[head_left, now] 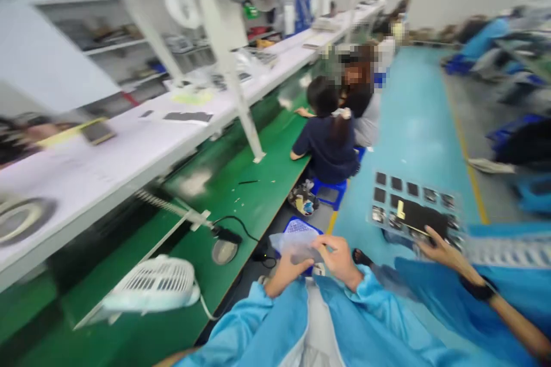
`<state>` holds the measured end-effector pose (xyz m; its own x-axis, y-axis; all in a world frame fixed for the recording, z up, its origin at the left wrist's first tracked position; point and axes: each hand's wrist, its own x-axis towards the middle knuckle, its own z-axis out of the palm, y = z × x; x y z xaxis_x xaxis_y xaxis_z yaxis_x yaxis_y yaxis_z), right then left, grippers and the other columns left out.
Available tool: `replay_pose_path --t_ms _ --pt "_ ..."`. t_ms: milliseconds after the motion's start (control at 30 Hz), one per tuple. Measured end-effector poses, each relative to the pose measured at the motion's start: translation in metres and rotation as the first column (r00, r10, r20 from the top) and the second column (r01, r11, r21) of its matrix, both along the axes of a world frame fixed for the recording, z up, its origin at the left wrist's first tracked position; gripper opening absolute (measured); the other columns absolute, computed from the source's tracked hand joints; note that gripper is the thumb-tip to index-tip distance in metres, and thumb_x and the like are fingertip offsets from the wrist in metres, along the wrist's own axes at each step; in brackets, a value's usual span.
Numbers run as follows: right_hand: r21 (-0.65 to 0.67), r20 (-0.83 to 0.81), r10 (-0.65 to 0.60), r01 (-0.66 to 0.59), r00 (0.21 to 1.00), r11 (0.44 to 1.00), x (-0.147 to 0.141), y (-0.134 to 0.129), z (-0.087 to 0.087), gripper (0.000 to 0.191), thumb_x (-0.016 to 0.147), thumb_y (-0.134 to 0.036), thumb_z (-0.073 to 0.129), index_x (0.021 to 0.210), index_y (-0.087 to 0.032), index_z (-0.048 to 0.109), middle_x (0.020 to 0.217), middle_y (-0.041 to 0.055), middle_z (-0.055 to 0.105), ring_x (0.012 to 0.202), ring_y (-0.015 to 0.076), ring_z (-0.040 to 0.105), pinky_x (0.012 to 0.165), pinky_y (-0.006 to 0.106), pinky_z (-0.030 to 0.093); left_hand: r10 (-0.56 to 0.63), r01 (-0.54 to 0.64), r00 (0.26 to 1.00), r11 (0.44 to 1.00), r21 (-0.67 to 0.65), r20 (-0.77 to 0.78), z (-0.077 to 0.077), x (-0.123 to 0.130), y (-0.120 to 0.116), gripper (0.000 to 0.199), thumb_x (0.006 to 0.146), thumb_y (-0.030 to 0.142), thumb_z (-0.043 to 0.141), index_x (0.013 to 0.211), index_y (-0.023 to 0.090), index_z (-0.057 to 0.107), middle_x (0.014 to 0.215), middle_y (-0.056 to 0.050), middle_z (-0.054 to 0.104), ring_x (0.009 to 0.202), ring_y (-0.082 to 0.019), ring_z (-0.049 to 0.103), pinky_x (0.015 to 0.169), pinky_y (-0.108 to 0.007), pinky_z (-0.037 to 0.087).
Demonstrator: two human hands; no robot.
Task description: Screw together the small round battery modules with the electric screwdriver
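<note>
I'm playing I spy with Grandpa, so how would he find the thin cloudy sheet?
Find the long green bench on the left. Just past its right edge, the wearer's right hand pinches the sheet beside the left hand. It's pale and see-through, unlike the bright blue plastic behind it.

Green bench (262,195) bears white fan (155,284); perhaps a pen (248,182).

A pale translucent sheet (290,242) (perhaps plastic) is held midair.

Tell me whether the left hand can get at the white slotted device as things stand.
Probably yes: nothing bulky appears between the left hand and the white slotted device, though that hand seems busy with the translucent sheet.
</note>
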<state>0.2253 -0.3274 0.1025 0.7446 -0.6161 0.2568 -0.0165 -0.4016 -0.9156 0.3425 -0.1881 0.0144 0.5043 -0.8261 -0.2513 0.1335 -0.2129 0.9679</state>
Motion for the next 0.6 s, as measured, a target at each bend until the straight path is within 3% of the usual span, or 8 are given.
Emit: replay_pose_path --t_ms 100,167,300,367,500,600 --pt "-0.027 -0.010 -0.030 0.029 1.000 0.999 0.011 -0.006 -0.008 0.025 0.096 -0.039 0.064 0.083 -0.027 0.082 0.083 0.0058 0.080 0.077 0.0252 0.078 0.072 0.035 0.065 0.065 -0.067 0.997 0.995 -0.070 -0.035 -0.003 -0.001 0.001 0.073 0.070 0.075 0.081 0.111 0.015 0.077 0.117 -0.018 0.075 0.113 -0.038 0.069 0.109 -0.054 0.052" --pt "-0.063 -0.007 0.016 -0.017 1.000 0.998 0.021 -0.010 -0.008 0.025 0.095 -0.041 0.065 0.082 -0.028 0.082 0.082 0.0060 0.080 0.076 0.0268 0.078 0.070 0.037 0.066 0.092 -0.097 0.994 0.989 -0.114 -0.053 0.000 0.001 0.001 0.071 0.074 0.076 0.078 0.109 0.014 0.078 0.113 -0.018 0.076 0.109 -0.037 0.071 0.105 -0.053 0.054" --pt "-0.118 0.005 0.116 -0.115 0.993 0.986 0.047 -0.020 0.010 0.025 0.095 -0.042 0.065 0.082 -0.030 0.082 0.081 0.0050 0.080 0.074 0.0275 0.078 0.068 0.038 0.066 0.161 -0.169 0.985 0.968 -0.188 -0.058 0.009 0.013 0.004 0.065 0.076 0.068 0.082 0.117 0.018 0.077 0.121 -0.014 0.075 0.113 -0.034 0.069 0.106 -0.046 0.054" --pt "-0.126 0.016 0.148 -0.145 0.989 0.981 0.067 -0.026 0.025 0.025 0.096 -0.042 0.065 0.081 -0.029 0.082 0.082 0.0052 0.079 0.076 0.0272 0.078 0.071 0.038 0.066 0.225 -0.231 0.973 0.953 -0.195 -0.053 0.006 0.022 0.011 0.068 0.077 0.065 0.083 0.127 0.021 0.072 0.128 -0.012 0.072 0.118 -0.032 0.067 0.109 -0.045 0.051" --pt "-0.115 0.105 0.137 -0.125 0.985 0.986 0.128 -0.035 0.063 0.023 0.095 -0.040 0.068 0.084 -0.025 0.082 0.087 0.0064 0.080 0.084 0.0256 0.077 0.080 0.037 0.065 0.349 -0.354 0.935 0.930 -0.101 -0.064 -0.024 0.036 0.040 0.085 0.077 0.075 0.075 0.140 0.019 0.061 0.127 -0.016 0.070 0.113 -0.032 0.068 0.105 -0.049 0.052" --pt "-0.170 0.192 0.184 -0.151 0.964 0.974 0.196 -0.033 0.108 0.024 0.094 -0.040 0.071 0.085 -0.021 0.082 0.086 0.0063 0.080 0.083 0.0242 0.077 0.080 0.036 0.064 0.400 -0.399 0.914 0.916 0.028 -0.065 -0.058 0.035 0.074 0.087 0.064 0.084 0.076 0.116 0.015 0.074 0.102 -0.016 0.075 0.097 -0.035 0.071 0.097 -0.054 0.055"
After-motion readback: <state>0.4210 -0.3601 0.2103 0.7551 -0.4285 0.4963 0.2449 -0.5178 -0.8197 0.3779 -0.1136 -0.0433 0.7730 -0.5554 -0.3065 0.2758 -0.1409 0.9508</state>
